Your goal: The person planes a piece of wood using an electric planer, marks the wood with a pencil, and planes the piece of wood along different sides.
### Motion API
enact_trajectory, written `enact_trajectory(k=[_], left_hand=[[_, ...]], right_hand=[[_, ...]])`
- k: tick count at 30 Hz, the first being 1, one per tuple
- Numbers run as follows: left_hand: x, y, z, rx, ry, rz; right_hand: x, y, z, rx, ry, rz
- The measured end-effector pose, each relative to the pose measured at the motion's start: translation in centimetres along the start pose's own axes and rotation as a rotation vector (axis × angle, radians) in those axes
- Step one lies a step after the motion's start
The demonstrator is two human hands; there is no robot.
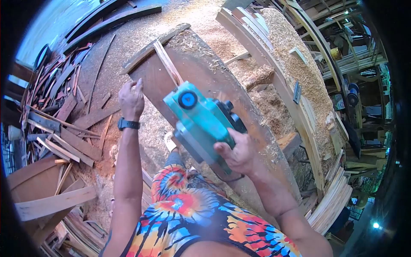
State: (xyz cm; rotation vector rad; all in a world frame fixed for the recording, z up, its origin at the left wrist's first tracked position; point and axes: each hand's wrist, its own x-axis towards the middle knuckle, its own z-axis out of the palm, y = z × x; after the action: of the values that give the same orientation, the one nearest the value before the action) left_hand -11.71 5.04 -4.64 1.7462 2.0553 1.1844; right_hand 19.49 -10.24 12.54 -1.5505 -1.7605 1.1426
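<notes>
My right hand [236, 152] is wrapped round the rear handle of a teal electric planer [201, 115] with a blue-centred round knob. The planer rests over a narrow wooden strip [168, 62], covering its near part. The strip's far end meets a crosswise batten [150, 49] on a brown workbench board [201, 64]. My left hand [132, 97], with a dark watch on the wrist, is beside the board's left edge, near the batten's end. Its fingers are curled in and nothing shows in them; the palm side is hidden.
Wood shavings [295, 51] cover much of the ground. A long thick beam [284, 85] runs along the right, with a small blue-grey tool [296, 92] on it. Scrap wood [64, 115] is heaped at left. My foot [170, 141] is close by the bench.
</notes>
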Motion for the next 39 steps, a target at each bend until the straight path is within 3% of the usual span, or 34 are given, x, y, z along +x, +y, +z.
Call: enact_trajectory(k=[13,17,21,24,29,32,35,36,39], left_hand=[[0.2,-3.0,-3.5,-0.077,-0.028,-0.163],[-0.2,-1.4,-3.7,-0.102,-0.077,-0.228],[-0.9,-0.8,-2.2,-0.096,-0.105,-0.195],[-1.1,1.9,-0.8,-0.184,-0.163,-0.257],[-2.2,10.0,2.4,-0.213,-0.325,-0.286],[-4.8,11.2,6.5,-0.076,-0.173,-0.131],[-4.5,9.5,6.1,-0.359,-0.34,-0.212],[-5.8,9.7,5.7,-0.065,-0.15,-0.133],[-6.8,12.2,3.3,0.085,-0.157,-0.194]], right_hand=[[26.9,-5.6,5.8,-0.037,0.136,-0.234],[28.3,-6.8,5.9,0.001,0.177,-0.262],[22.2,-5.1,3.8,0.095,0.179,-0.238],[13.7,-5.1,0.4,0.256,0.089,0.0],[0.0,-1.5,-4.1,0.199,0.14,0.251],[-7.7,0.5,-5.8,0.246,0.212,0.365],[-14.0,2.1,-7.0,0.257,0.29,0.417],[-15.8,2.3,-7.3,0.266,0.311,0.439],[-20.0,3.1,-7.9,0.286,0.367,0.491]])
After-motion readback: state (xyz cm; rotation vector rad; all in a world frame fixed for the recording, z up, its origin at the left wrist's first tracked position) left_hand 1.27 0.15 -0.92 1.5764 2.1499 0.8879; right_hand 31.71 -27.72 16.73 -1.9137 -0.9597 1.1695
